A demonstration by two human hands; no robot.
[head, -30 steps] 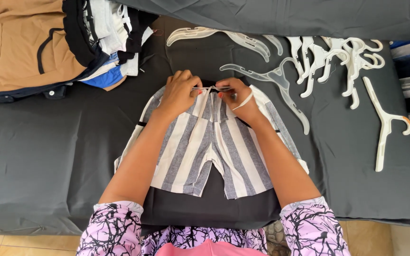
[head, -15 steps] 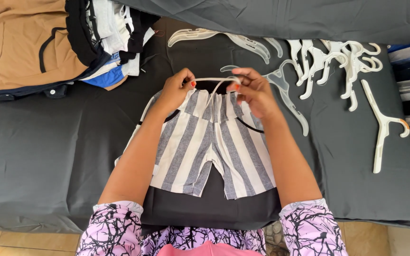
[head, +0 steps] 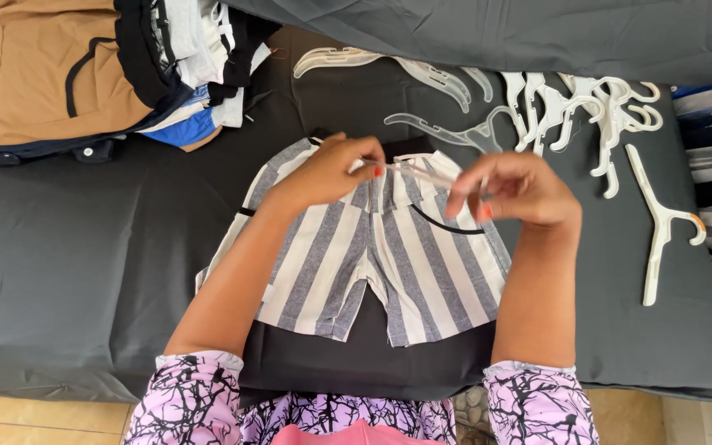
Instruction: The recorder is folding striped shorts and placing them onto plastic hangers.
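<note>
Hands: as both pinch the white drawstring [head: 422, 173], left hand [head: 335, 169] and right hand [head: 517, 191] keep fingers clamped on it.
Shorts: striped shorts [head: 372, 247] lie mid-tabletop [head: 84, 272].
Hangers: white hangers [head: 587, 111] near far edge.

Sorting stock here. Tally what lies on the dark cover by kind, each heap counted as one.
Striped shorts: 1
Black garment beneath them: 1
Drawstring, in the grip of left hand and right hand: 1
Lone white hanger: 1
Hanger heap, pieces uncountable: 1
Clothes pile: 1
Total: 6
</note>
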